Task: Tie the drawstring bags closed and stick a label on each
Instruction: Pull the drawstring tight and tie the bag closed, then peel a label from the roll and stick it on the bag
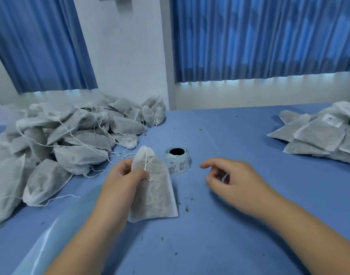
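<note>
The drawstring bag [156, 197] is held in the left grip [122, 179], which is pinched on its upper left side just below the gathered neck. The bag's body is spread to the right of and below the fingers, and its lower edge appears to be rested on the blue surface [239, 245]. Thin white fabric is seen, with dark filling showing through, and a white string [145, 161] is run down the front to the thumb. The right grip [235, 181] is kept apart, loosely curled on nothing. A label roll [177, 161] is stood just behind the bag.
</note>
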Action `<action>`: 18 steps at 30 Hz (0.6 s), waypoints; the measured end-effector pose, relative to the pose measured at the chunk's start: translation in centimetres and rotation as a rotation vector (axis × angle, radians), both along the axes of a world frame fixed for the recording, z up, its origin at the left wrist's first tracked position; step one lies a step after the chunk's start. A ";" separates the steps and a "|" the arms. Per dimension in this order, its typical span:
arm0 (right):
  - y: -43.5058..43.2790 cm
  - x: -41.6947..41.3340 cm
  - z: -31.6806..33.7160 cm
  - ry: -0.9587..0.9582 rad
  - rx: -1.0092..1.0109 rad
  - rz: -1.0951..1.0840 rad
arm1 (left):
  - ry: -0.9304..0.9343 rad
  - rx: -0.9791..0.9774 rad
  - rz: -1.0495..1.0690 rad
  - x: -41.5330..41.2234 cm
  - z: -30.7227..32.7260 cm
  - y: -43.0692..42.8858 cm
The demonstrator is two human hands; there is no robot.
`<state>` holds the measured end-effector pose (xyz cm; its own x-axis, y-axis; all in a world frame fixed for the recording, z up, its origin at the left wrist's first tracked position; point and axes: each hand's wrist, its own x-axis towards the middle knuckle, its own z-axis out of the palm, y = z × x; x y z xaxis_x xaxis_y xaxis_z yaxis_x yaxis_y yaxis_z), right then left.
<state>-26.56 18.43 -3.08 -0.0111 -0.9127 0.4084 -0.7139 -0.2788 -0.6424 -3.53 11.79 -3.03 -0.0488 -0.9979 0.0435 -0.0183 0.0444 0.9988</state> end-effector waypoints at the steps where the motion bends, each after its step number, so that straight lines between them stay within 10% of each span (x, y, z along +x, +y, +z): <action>1: -0.4 0.6 -0.1 0.009 0.026 0.007 | -0.006 0.001 0.048 1.2 -0.2 0.2; 18: -7.6 9.9 -1.9 0.173 0.115 -0.115 | -0.226 -0.121 0.136 4.3 -2.3 0.4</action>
